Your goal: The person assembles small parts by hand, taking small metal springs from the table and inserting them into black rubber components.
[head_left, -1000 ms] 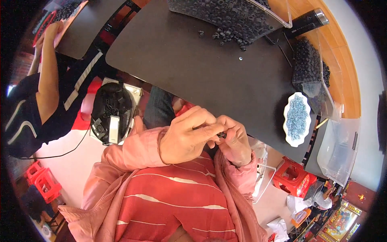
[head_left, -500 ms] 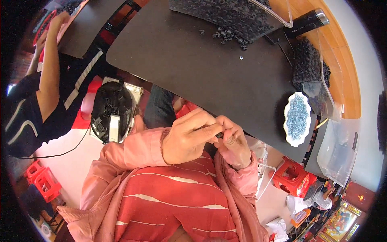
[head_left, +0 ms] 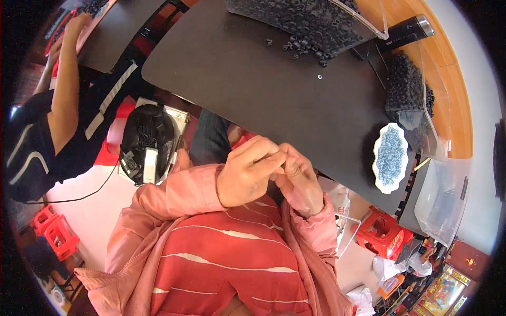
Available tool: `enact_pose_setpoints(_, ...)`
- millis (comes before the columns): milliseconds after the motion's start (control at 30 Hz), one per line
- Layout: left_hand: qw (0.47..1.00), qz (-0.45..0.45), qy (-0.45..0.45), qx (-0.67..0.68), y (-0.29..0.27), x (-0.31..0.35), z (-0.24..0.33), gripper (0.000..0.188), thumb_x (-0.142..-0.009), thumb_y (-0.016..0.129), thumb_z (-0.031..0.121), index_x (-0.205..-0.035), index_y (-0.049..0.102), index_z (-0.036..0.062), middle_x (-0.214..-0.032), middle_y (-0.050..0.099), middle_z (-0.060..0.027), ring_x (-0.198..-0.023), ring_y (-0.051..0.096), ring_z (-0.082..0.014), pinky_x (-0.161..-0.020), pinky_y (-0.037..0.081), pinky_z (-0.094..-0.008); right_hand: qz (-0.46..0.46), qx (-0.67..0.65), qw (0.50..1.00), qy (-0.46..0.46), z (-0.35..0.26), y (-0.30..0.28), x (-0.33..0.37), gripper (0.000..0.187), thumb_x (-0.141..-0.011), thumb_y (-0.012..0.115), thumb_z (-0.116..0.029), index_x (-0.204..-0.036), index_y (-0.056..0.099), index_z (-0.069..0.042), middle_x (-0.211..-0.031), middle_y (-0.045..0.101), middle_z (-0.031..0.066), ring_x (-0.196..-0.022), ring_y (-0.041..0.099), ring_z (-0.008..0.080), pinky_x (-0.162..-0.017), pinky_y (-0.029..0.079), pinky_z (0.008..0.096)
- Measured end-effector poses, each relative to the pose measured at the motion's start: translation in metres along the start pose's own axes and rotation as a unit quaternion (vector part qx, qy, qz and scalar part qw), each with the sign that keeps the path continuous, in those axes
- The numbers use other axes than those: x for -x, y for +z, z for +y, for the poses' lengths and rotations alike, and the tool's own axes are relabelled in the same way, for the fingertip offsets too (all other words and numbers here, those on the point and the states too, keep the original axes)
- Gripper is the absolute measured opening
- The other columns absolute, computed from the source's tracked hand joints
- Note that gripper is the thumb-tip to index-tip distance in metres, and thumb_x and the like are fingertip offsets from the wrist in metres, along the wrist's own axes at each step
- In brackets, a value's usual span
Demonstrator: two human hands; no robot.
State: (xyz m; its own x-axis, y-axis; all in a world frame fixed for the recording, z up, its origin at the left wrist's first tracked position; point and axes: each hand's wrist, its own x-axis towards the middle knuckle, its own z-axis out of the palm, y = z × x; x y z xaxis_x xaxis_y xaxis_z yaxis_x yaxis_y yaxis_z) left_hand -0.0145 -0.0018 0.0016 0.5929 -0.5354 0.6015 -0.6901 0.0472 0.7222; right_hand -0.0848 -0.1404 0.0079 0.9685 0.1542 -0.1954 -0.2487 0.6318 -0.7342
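My left hand (head_left: 246, 173) and my right hand (head_left: 299, 181) meet in front of my chest, just off the table's near edge. Thumbs and fingers of both are pinched together at the tips around a small black part (head_left: 284, 165). Only a dark sliver of it shows; the fingers cover the rest. On the table at the right stands a white scalloped dish (head_left: 377, 171) heaped with tiny pale blue pieces (head_left: 390, 156). A tiny white ring-like piece (head_left: 319, 77) lies alone on the dark tabletop (head_left: 253, 79).
A clear bin of black parts (head_left: 300, 23) stands at the far side, with loose black parts (head_left: 308, 48) before it. A black flask (head_left: 406, 32) and another clear bin (head_left: 408, 89) are at the right. Red stools (head_left: 383, 234) stand below. A co-worker's arm (head_left: 66, 89) is at left.
My hands have tilted and drawn closer at the fingertips, so the black part, plainer before, is now mostly covered. The view has shifted slightly.
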Motion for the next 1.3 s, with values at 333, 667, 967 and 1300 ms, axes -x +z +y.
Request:
enact_pose_setpoints(333, 0.989, 0.030, -0.071, 0.130, -0.001, -0.001, -0.005, 0.040, -0.073, 0.057, -0.019, -0.110, 0.062, -0.0023, -0.087, 0.053, -0.0102, -0.070, 0.061, -0.0161, -0.058, 0.053, -0.0249, 0.036, -0.027, 0.999, -0.023, -0.008, 0.008, -0.005, 0.043, -0.097, 0.039, -0.042, -0.106, 0.050, -0.001, -0.099, 0.054, 0.0055, -0.098, 0.052, 0.0148, -0.092, 0.042, 0.0346)
enact_pose_setpoints(667, 0.993, 0.046, -0.070, 0.079, -0.007, -0.006, -0.004, 0.036, -0.070, 0.064, -0.016, -0.103, 0.064, -0.0021, -0.085, 0.053, -0.0088, -0.066, 0.058, -0.0139, -0.054, 0.049, -0.0233, 0.114, 0.096, 0.989, -0.014, -0.017, 0.002, 0.009, 0.046, -0.099, 0.034, -0.041, -0.104, 0.054, -0.001, -0.089, 0.059, 0.0080, -0.080, 0.058, 0.0134, -0.072, 0.054, 0.0304)
enact_pose_setpoints(967, 0.994, 0.040, -0.088, 0.051, -0.004, -0.004, -0.005, 0.031, -0.073, 0.075, 0.007, -0.103, 0.068, 0.0046, -0.080, 0.053, -0.0047, -0.064, 0.049, -0.0122, -0.053, 0.039, -0.0235, 0.164, 0.208, 0.963, -0.047, -0.026, 0.003, 0.012, 0.031, -0.099, 0.043, -0.030, -0.099, 0.056, -0.002, -0.080, 0.061, 0.0052, -0.071, 0.057, 0.0095, -0.063, 0.049, 0.0223)
enact_pose_setpoints(1300, 0.997, 0.016, -0.020, 0.074, 0.001, -0.015, -0.007, 0.036, -0.071, 0.072, -0.002, -0.106, 0.066, 0.0015, -0.081, 0.054, -0.0072, -0.062, 0.053, -0.0145, -0.051, 0.041, -0.0255, 0.165, 0.313, 0.934, -0.053, -0.037, 0.004, 0.013, 0.018, -0.091, 0.060, -0.018, -0.090, 0.059, 0.000, -0.078, 0.062, 0.0016, -0.071, 0.055, 0.0050, -0.061, 0.045, 0.0202)
